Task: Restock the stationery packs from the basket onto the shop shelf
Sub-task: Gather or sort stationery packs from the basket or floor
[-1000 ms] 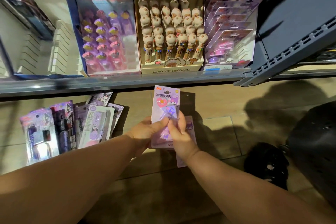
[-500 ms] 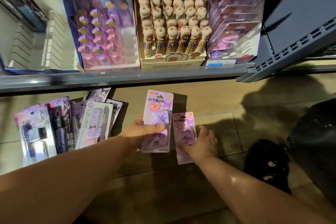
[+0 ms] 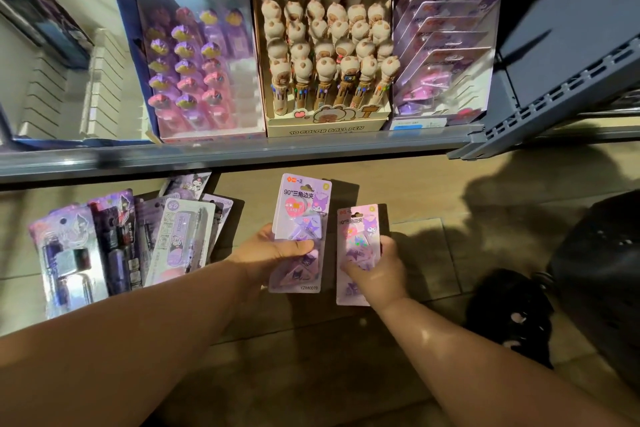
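Below shop shelf (image 3: 242, 153): left hand (image 3: 273, 251) pinches left pack (image 3: 304, 199); right hand (image 3: 381, 270) pinches right pack (image 3: 358, 222).
Risk: glossy packs may slip from thumb grips.

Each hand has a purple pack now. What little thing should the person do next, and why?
Probably the right hand should lift its pack to the row of matching purple packs at the right end of the shelf. The left hand grips a second pack, and that row shows the same design.
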